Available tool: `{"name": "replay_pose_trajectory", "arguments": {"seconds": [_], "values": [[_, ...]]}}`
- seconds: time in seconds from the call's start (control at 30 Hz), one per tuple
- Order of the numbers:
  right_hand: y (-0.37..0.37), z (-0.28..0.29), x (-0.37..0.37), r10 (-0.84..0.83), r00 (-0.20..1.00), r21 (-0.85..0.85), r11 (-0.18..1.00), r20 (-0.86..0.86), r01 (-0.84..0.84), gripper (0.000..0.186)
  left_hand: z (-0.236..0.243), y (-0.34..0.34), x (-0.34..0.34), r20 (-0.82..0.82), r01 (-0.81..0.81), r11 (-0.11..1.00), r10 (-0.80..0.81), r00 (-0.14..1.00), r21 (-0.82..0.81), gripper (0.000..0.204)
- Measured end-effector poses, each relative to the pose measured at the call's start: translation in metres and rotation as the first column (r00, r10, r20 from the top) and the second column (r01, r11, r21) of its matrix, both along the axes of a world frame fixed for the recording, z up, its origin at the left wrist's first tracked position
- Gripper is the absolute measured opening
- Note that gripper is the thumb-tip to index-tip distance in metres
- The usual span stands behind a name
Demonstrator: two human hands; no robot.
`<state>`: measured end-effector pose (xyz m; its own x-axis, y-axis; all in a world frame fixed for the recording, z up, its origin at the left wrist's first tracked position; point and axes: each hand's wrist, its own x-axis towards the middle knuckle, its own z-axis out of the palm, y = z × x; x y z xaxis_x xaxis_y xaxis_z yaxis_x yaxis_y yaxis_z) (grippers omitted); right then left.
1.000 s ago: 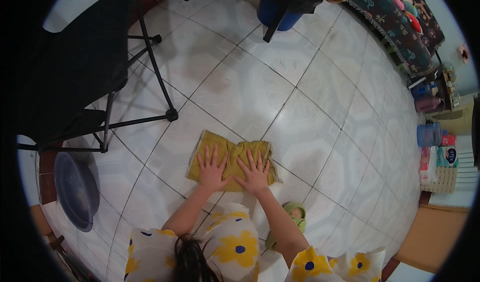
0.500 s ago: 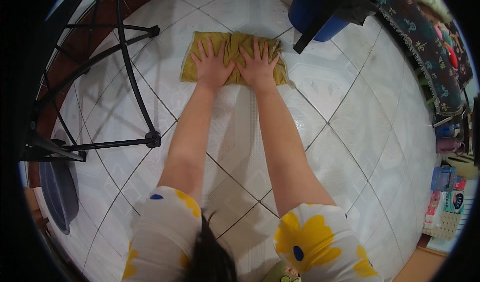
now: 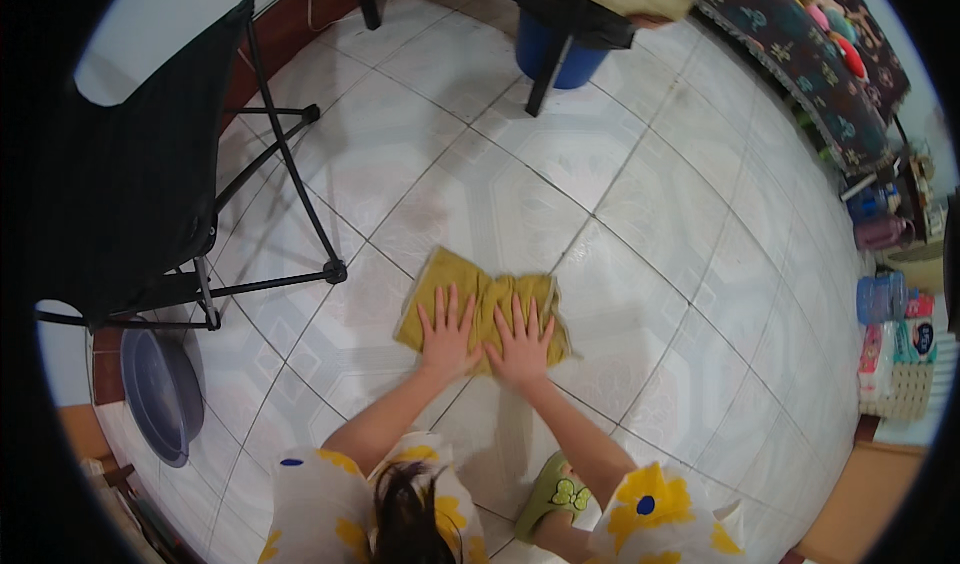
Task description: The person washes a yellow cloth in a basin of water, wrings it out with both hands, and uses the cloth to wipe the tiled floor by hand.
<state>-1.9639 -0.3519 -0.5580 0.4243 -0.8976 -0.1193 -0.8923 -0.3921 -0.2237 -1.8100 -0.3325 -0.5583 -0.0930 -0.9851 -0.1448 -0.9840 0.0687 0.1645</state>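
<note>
Cloth: a mustard-yellow rag [image 3: 480,304], rumpled and bunched along its middle, lies flat on the white tiled floor [image 3: 640,214], in the lower middle of the view, just ahead of the person's knees.
Left hand: the left hand [image 3: 447,336] is pressed palm down on the near left part of the rag, fingers spread wide and pointing away from the body; nothing is clasped, the hand lies open on the fabric.
Right hand: the right hand [image 3: 522,342] sits just beside the left, thumbs nearly touching, also flat and splayed on the rag, pressing and not gripping.
Arms: both forearms come in from the lower edge, out of white sleeves with yellow flowers.
Foot: a green slipper [image 3: 552,494] shows by the right forearm.
Left side: a black folding chair [image 3: 130,194] stands on thin legs, one foot near the rag's left corner; a dark round basin [image 3: 160,389] lies behind it by the wall.
Far side: a blue bucket [image 3: 560,59] stands under a dark table leg.
Right edge: bottles and packets [image 3: 895,334] are stacked against the wall.
</note>
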Motion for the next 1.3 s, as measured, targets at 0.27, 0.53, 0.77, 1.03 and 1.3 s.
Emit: {"name": "replay_pose_trajectory", "arguments": {"seconds": [0.27,0.53,0.77,1.03,1.3], "values": [[0.023,0.004,-0.038,-0.059,0.998,0.063,0.996,-0.001,0.059,0.065,0.008,-0.003,-0.023,-0.083,0.168,0.98,-0.16,0.984,0.105,0.09],[-0.168,-0.009,-0.039,-0.092,0.996,-0.087,0.992,-0.015,0.091,0.065,-0.012,-0.182,-0.035,0.039,0.088,0.976,-0.081,0.996,-0.198,0.083],[-0.232,-0.018,-0.021,-0.358,0.933,-0.05,0.932,0.043,0.36,0.064,-0.014,-0.27,-0.037,0.068,0.097,0.979,-0.086,0.994,-0.177,0.077],[-0.132,-0.009,-0.009,-0.262,0.965,-0.024,0.965,-0.032,0.261,0.067,-0.005,-0.176,-0.006,-0.004,0.263,0.94,-0.271,0.963,-0.216,0.079],[0.03,-0.008,0.021,-0.139,0.988,0.139,0.979,-0.063,0.147,0.066,-0.001,0.001,0.026,-0.101,0.2,0.974,-0.211,0.972,-0.111,0.082]]}}
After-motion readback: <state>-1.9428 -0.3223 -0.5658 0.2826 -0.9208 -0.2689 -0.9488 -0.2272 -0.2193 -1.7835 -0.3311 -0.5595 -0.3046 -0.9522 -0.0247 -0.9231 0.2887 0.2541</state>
